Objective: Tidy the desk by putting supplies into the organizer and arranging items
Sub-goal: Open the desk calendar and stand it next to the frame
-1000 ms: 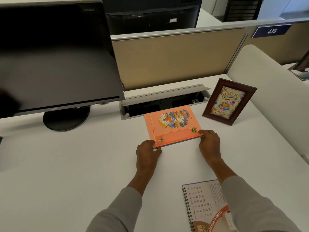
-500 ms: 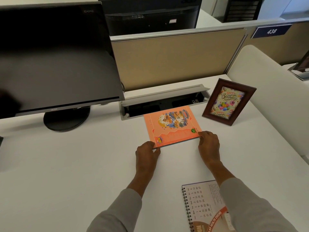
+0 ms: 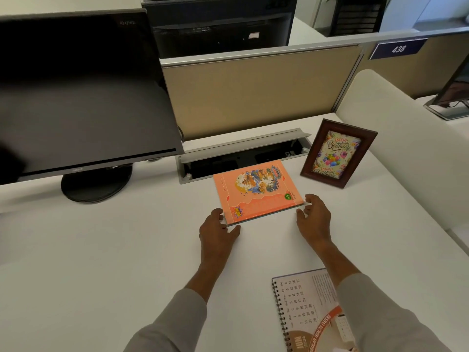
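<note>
Orange notebook (image 3: 256, 191) lay flat at 12 o'clock on the tabletop (image 3: 101, 250). My left hand (image 3: 218, 231) and right hand (image 3: 314, 217), fingers loosely spread, touched its near corners. Judged: squaring nearly done. Calendar (image 3: 309, 311) at 5 o'clock not yet arranged; no organizer in view.
</note>
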### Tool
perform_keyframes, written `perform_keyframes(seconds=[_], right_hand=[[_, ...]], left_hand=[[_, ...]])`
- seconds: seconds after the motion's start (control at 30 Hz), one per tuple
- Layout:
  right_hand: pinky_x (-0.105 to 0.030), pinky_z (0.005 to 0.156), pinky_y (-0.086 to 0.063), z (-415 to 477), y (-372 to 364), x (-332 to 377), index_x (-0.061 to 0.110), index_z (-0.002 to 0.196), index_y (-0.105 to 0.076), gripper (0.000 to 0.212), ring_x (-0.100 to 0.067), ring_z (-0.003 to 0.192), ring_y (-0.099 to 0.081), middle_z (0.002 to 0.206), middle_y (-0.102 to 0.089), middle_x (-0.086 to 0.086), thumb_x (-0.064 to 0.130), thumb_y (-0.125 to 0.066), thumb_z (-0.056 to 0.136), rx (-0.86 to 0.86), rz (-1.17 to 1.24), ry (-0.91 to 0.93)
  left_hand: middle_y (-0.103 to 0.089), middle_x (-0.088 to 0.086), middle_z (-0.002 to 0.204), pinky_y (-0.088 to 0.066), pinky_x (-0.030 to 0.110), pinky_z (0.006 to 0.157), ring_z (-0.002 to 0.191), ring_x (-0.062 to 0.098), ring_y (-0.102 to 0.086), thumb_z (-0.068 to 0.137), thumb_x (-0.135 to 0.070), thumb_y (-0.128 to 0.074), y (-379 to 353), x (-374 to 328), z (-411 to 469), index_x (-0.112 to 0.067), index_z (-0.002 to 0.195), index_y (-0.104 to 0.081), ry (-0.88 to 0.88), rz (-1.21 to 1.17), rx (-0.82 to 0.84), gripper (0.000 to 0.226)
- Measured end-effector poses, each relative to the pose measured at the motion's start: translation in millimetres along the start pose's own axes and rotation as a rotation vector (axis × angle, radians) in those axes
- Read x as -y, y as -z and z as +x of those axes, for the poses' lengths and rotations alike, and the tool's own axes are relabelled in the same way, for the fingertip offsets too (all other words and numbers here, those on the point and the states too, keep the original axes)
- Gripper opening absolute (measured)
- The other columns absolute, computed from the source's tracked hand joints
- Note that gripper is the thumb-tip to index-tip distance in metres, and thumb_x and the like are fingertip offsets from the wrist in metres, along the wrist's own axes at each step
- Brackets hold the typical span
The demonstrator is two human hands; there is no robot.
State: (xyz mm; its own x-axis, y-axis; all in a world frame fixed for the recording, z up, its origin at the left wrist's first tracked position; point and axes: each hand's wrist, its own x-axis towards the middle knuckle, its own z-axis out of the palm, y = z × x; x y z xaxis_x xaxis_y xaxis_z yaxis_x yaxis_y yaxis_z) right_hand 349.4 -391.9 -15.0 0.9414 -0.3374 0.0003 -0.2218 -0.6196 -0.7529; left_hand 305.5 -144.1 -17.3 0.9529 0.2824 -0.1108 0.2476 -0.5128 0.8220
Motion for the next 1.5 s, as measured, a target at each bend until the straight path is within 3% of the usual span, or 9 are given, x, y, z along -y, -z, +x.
perform_keyframes(seconds=[0.13, 0.3, 0.53, 0.83, 0.93, 1.0, 1.1, 1.2, 1.5], right_hand=[[-0.038, 0.091, -0.054, -8.8, 7.1, 3.0, 0.006, 0.131, -0.053, 0.045, -0.03, 0.105, -0.063, 0.132, -0.055, -0.015, 0.004, -0.068, 0.089, -0.006, -0.006, 0.028], [-0.043, 0.09, -0.056, -26.5, 16.3, 6.0, 0.007, 0.123, -0.058, 0.033, -0.026, 0.102, -0.062, 0.126, -0.058, -0.014, 0.015, -0.067, 0.092, -0.028, 0.039, 0.07], [-0.041, 0.084, -0.057, -52.6, 31.3, 5.4, 0.013, 0.103, -0.068, 0.014, -0.019, 0.093, -0.064, 0.108, -0.068, -0.003, 0.023, -0.064, 0.095, -0.024, 0.097, 0.135], [-0.025, 0.089, -0.05, -83.0, 64.1, -14.4, 0.016, 0.099, -0.072, 0.013, -0.012, 0.097, -0.064, 0.102, -0.072, 0.004, 0.024, -0.063, 0.095, 0.294, -0.131, 0.244], [-0.032, 0.089, -0.052, -84.8, 76.1, -25.2, 0.016, 0.098, -0.072, 0.011, -0.016, 0.096, -0.065, 0.101, -0.072, 0.002, 0.022, -0.064, 0.094, 0.324, -0.213, 0.259], [-0.034, 0.089, -0.052, -86.2, 81.9, -30.3, 0.015, 0.099, -0.072, 0.011, -0.019, 0.097, -0.065, 0.103, -0.072, -0.001, 0.021, -0.064, 0.093, 0.33, -0.253, 0.254], [-0.034, 0.088, -0.051, -88.3, 86.8, -38.1, 0.015, 0.103, -0.071, 0.015, -0.021, 0.1, -0.064, 0.107, -0.071, -0.004, 0.024, -0.065, 0.092, 0.352, -0.301, 0.211], [-0.036, 0.087, -0.052, -92.2, 87.2, -43.7, 0.015, 0.106, -0.071, 0.019, -0.022, 0.101, -0.064, 0.109, -0.07, -0.005, 0.027, -0.065, 0.092, 0.385, -0.343, 0.197], [-0.045, 0.087, -0.053, -99.7, 81.6, -47.9, 0.022, 0.098, -0.074, 0.014, -0.02, 0.097, -0.063, 0.103, -0.068, -0.001, 0.027, -0.065, 0.088, 0.412, -0.386, 0.212]], left_hand=[[-0.064, -0.003, 0.104, -0.052, 0.024, 0.07, 0.072, 0.008, -0.063, 0.072, -0.036, -0.088, 2.2, -1.1, -5.2, -0.018, 0.118, -0.057, -0.006, 0.011, -0.038, 0.059], [-0.063, -0.004, 0.1, -0.042, 0.011, 0.062, 0.075, 0.008, -0.064, 0.073, -0.044, -0.086, 5.0, -9.3, -19.9, -0.019, 0.116, -0.059, -0.036, -0.028, -0.058, 0.056], [-0.066, -0.005, 0.097, -0.052, 0.024, 0.069, 0.076, 0.011, -0.066, 0.079, -0.047, -0.08, 0.0, -23.7, -45.6, -0.019, 0.112, -0.063, -0.024, -0.048, 0.001, 0.047], [-0.065, -0.008, 0.116, -0.054, 0.028, 0.086, 0.1, 0.01, -0.063, 0.072, -0.076, -0.068, -9.6, -16.4, -124.8, -0.025, 0.125, -0.056, -0.025, 0.088, 0.243, 0.075], [-0.049, -0.011, 0.137, -0.045, 0.023, 0.098, 0.122, 0.007, -0.047, 0.066, -0.077, -0.071, -16.2, -10.1, -152.8, -0.03, 0.138, -0.041, -0.086, 0.164, 0.373, 0.091], [-0.041, -0.013, 0.134, -0.043, 0.021, 0.1, 0.12, 0.004, -0.037, 0.062, -0.078, -0.072, -19.6, -12.1, -167.2, -0.032, 0.138, -0.035, -0.173, 0.217, 0.397, 0.096], [-0.032, -0.01, 0.145, -0.042, 0.039, 0.11, 0.132, 0.014, -0.03, 0.053, -0.089, -0.065, -23.5, -16.5, -187.2, -0.035, 0.144, -0.024, -0.254, 0.32, 0.418, 0.114], [0.006, 0.001, 0.166, -0.017, 0.053, 0.122, 0.151, 0.029, 0.0, 0.05, -0.096, -0.058, -27.9, -14.9, -215.1, -0.029, 0.156, -0.001, -0.276, 0.445, 0.522, 0.138], [0.038, 0.01, 0.158, 0.012, 0.071, 0.113, 0.147, 0.042, 0.027, 0.048, -0.089, -0.067, -52.7, -0.6, -252.4, -0.032, 0.153, 0.019, -0.449, 0.639, 0.675, 0.147]])
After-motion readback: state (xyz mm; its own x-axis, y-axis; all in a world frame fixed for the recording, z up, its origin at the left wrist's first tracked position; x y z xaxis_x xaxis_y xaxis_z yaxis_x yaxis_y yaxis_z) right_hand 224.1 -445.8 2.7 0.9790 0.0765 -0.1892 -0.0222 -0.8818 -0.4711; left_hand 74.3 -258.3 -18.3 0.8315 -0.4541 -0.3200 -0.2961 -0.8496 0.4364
